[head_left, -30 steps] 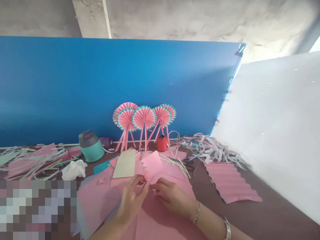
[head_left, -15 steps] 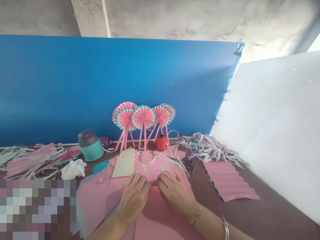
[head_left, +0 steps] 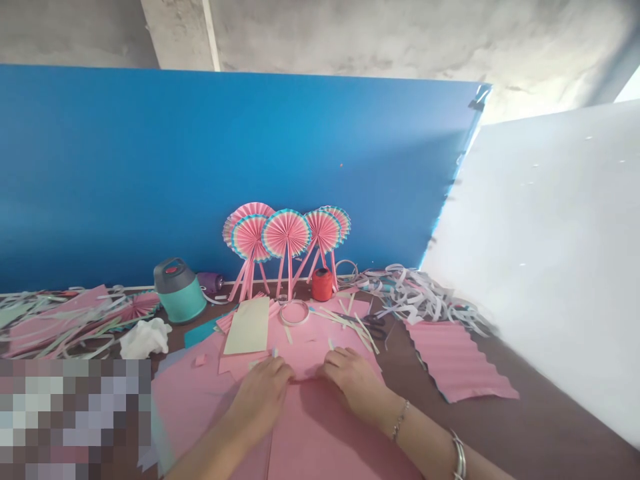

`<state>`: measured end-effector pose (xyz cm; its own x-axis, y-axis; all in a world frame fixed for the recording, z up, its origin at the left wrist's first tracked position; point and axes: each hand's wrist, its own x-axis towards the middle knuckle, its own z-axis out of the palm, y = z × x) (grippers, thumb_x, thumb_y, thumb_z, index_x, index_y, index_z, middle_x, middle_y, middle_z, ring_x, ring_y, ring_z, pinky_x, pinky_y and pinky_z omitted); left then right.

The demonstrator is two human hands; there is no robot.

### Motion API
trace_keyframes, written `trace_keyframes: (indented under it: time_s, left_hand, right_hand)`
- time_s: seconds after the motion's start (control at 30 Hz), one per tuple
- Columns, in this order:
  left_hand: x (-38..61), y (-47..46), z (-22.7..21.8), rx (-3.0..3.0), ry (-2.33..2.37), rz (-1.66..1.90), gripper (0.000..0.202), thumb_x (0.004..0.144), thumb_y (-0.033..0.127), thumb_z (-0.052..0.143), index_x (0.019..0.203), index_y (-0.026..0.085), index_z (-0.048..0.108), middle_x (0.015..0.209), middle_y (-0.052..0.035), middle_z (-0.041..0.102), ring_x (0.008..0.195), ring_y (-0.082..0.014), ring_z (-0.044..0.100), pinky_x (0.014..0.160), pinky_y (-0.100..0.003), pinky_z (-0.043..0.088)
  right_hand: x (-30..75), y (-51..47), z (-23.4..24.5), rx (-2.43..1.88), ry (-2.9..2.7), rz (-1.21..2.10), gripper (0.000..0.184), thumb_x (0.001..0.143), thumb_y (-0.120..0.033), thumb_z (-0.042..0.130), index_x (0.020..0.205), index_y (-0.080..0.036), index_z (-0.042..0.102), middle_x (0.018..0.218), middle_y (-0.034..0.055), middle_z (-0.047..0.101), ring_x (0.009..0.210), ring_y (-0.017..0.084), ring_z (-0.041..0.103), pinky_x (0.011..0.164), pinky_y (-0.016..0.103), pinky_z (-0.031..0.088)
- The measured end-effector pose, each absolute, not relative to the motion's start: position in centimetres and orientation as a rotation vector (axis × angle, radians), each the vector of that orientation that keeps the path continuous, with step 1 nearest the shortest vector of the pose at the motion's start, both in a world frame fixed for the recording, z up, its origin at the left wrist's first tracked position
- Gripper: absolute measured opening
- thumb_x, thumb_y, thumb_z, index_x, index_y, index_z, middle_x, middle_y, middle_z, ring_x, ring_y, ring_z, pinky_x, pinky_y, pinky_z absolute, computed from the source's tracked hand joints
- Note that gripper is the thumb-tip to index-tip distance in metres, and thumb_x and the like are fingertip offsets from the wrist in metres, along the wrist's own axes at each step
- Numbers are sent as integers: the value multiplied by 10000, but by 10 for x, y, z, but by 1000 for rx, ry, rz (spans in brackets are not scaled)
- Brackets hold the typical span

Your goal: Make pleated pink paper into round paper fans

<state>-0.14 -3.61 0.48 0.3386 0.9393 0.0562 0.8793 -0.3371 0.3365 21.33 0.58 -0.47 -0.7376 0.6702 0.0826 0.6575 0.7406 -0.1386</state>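
Both my hands rest on a large pink paper sheet (head_left: 320, 440) spread in front of me. My left hand (head_left: 261, 395) and my right hand (head_left: 356, 385) sit side by side, fingers bent and close together. Their tips press and pinch a folded-over flap of the pink paper (head_left: 306, 363) between them. The flap lies flat on the sheet. A bracelet and a bangle show on my right wrist.
Several pink paper fans (head_left: 287, 233) lean on a blue board (head_left: 150, 173). Near them are a red thread spool (head_left: 322, 285), a teal jar (head_left: 179, 291), a tape ring (head_left: 294, 312), scissors (head_left: 375, 325), a pale green card (head_left: 249, 325), pleated pink paper (head_left: 457, 360) and paper strips (head_left: 425, 293).
The raised pink flap has been folded down flat, uncovering the tape ring. Both hands then slid a little apart along the fold while pressing it.
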Motion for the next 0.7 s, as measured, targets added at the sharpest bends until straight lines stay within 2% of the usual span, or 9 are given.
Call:
trace_keyframes:
  time_s: [0.1, 0.2, 0.37, 0.47, 0.7]
  left_hand:
    - [-7, -33, 4, 2237, 1613, 456, 295, 889, 162, 369, 867, 225, 657, 917, -35, 660, 938, -202, 582, 834, -325, 416]
    - [-9, -30, 3, 2150, 1609, 523, 289, 889, 202, 378, 884, 239, 665, 929, -28, 683, 953, -196, 597, 870, -324, 413]
    - [-9, -28, 2, 2079, 1642, 640, 288, 874, 180, 346, 861, 226, 630, 910, -33, 675, 917, -184, 614, 829, -311, 448]
    - [-8, -28, 2, 2094, 1645, 665, 281, 861, 164, 347, 839, 221, 621, 894, -35, 662, 903, -181, 615, 818, -307, 457]
    - [-6, -25, -1, 2169, 1669, 694, 294, 848, 131, 348, 805, 217, 626, 858, -41, 657, 882, -188, 607, 795, -315, 464]
  right_hand:
    - [216, 8, -8, -1046, -2706, 311, 305, 817, -71, 465, 1042, -212, 615, 963, 54, 625, 912, 202, 545, 790, 317, 372]
    - [217, 10, -12, -1078, -2546, 416, 229, 876, -113, 420, 1001, -191, 596, 947, 59, 641, 890, 195, 562, 782, 307, 402]
    - [217, 13, -14, -1079, -2411, 501, 182, 872, -109, 433, 864, -177, 601, 872, 57, 640, 836, 191, 573, 740, 299, 438]
    - [217, 16, -14, -1026, -2331, 563, 196, 851, -83, 453, 850, -175, 625, 862, 55, 641, 839, 185, 580, 750, 297, 453]
    - [215, 19, -13, -1066, -2275, 622, 190, 840, -87, 481, 785, -164, 646, 785, 37, 601, 706, 148, 561, 650, 249, 439]
